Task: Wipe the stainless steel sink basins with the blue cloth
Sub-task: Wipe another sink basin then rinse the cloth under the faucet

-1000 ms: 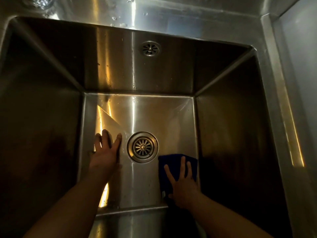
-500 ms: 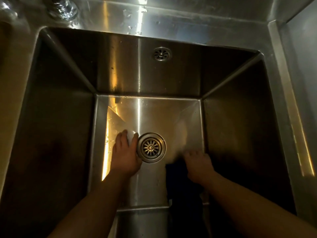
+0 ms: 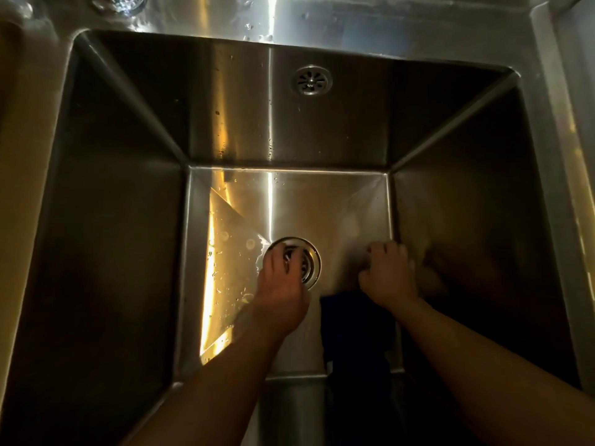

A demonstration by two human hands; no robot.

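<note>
The left hand (image 3: 280,294) has slid its spread fingers onto the drain (image 3: 310,262), while the right hand (image 3: 388,278), just right of it, grips the dark blue cloth (image 3: 355,329).

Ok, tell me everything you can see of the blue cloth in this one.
The blue cloth is dark, soft-looking fabric, bunched rather than flat, lying on the basin floor near the sink's right wall, right of the drain. It trails toward the near edge. The right hand is curled on its far end; its texture is lost in shadow.

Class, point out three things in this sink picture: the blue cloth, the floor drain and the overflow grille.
Blue cloth (image 3: 354,329): head view, dark fold below the right hand.
Floor drain (image 3: 310,263): head view, exposed right rim.
Overflow grille (image 3: 311,80): head view, centre, on the far wall.
</note>
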